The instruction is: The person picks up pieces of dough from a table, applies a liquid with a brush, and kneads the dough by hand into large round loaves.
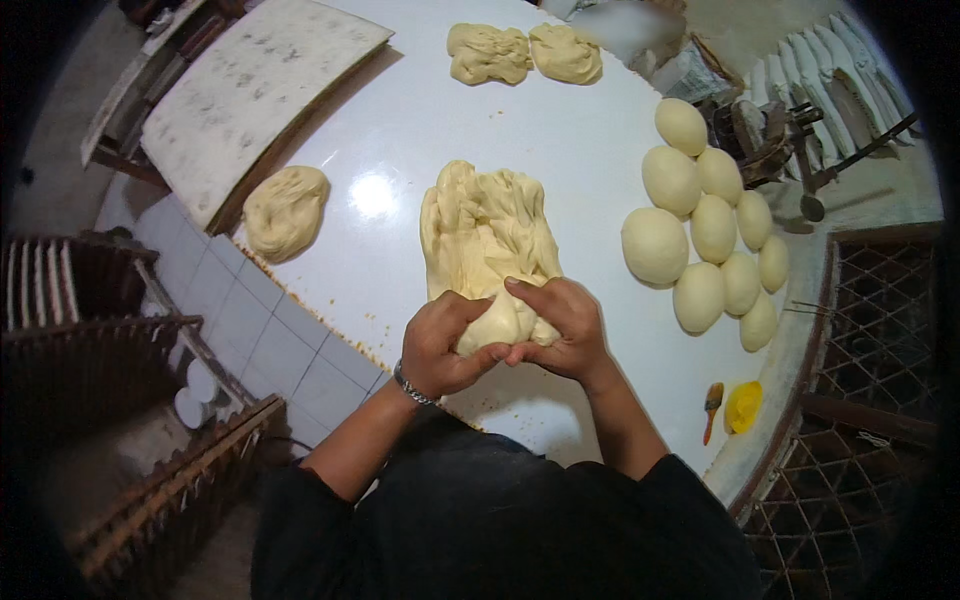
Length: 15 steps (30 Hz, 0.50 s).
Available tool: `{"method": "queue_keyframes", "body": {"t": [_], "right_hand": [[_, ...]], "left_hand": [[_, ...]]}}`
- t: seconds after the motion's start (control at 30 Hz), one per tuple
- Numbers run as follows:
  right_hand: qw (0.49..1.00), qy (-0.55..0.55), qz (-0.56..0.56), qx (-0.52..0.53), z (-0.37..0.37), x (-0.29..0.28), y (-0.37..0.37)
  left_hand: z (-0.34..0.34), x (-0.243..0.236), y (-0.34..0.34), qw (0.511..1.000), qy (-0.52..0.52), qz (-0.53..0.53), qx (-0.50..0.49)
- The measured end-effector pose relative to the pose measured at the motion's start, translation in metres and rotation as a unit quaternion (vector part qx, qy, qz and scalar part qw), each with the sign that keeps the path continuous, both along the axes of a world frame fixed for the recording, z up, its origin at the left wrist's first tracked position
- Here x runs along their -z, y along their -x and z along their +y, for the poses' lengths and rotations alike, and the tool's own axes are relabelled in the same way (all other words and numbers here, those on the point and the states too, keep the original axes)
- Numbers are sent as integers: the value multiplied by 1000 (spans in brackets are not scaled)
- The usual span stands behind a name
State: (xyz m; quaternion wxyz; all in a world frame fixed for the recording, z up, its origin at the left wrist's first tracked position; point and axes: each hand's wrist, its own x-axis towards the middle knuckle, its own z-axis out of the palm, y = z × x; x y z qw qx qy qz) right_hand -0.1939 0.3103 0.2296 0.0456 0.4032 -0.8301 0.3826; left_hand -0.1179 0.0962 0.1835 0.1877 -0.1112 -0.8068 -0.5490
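Note:
A large piece of pale yellow dough (pixel 490 235) lies on the white table in front of me, its far part folded and wrinkled. My left hand (pixel 445 345), with a chain bracelet at the wrist, grips its near end from the left. From the other side my right hand (pixel 562 325) wraps round the same end. Between the two hands the dough bulges up smooth and rounded, and both thumbs press against it. Some of the fingers are hidden behind the dough.
Several smooth dough balls (pixel 655 246) stand grouped at the right. Rough dough lumps lie at the far edge (pixel 490 54) and at the left (pixel 286 213), beside a floury board (pixel 265 85). A brush (pixel 713 398) and a yellow item (pixel 742 407) lie near the right edge.

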Motion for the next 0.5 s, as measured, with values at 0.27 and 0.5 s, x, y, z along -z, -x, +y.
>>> {"method": "queue_keyframes", "body": {"t": [0.27, 0.5], "right_hand": [[903, -227, -357, -79, 24, 109, -109], [900, -88, -198, 377, 65, 169, 71]], "left_hand": [[-8, 80, -139, 951, 129, -274, 61], [-116, 93, 3, 948, 190, -197, -165]]}}
